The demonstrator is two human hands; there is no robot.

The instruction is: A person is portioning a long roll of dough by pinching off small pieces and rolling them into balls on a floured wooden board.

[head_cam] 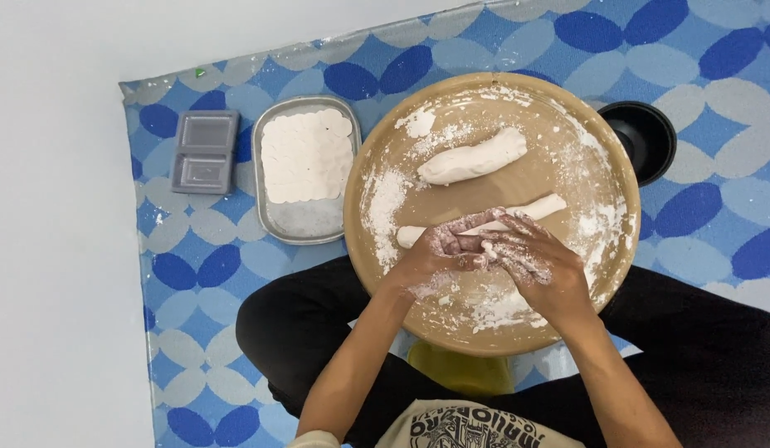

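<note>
Head view, live. What have you got?

— Both floured hands on the thin dough roll point(544, 206) at the round wooden board point(601, 274) centre: my left hand point(441, 253) curled closed around it, my right hand point(536, 264) loosely half-open, fingertips pinching.

— Around the board?

— Thicker dough log point(473, 158) lies further up the board, metal tray point(306, 222) of dough discs left of it, black bowl point(644, 137) right, patterned blue mat point(194, 257) beneath.

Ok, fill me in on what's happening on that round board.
A person sitting cross-legged works a thin dough roll on a floured round wooden board. The left hand and right hand, both dusted with flour, meet over the roll's middle. A thicker dough log lies behind. A metal tray of flat dough rounds sits to the left.
</note>
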